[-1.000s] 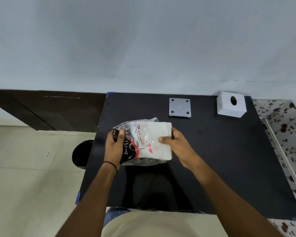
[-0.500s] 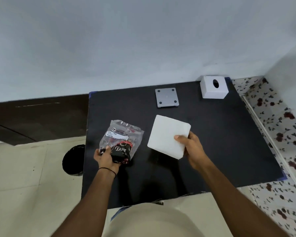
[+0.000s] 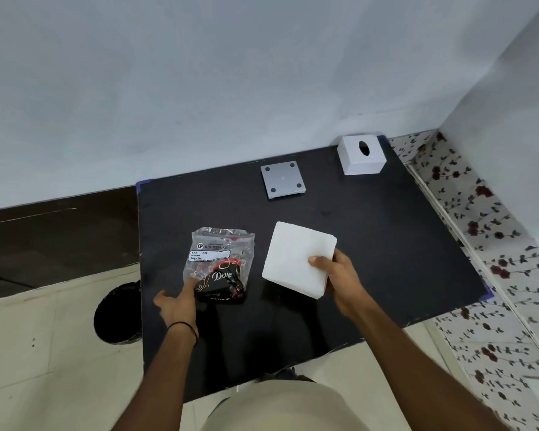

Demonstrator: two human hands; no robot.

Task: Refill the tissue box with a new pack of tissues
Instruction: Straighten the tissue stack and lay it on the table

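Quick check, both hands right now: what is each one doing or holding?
Left hand: open, fingertips resting on the empty plastic wrapper on the table, not gripping it.
Right hand: closed on the stack of white tissues, thumb on top.

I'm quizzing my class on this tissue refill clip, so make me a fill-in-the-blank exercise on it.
1. The right hand holds a stack of white ____.
2. The left hand touches the empty plastic ____.
3. The white tissue box has a ____ hole on top.
4. The grey base plate lies on the ____ table.

Missing words: tissues; wrapper; round; black
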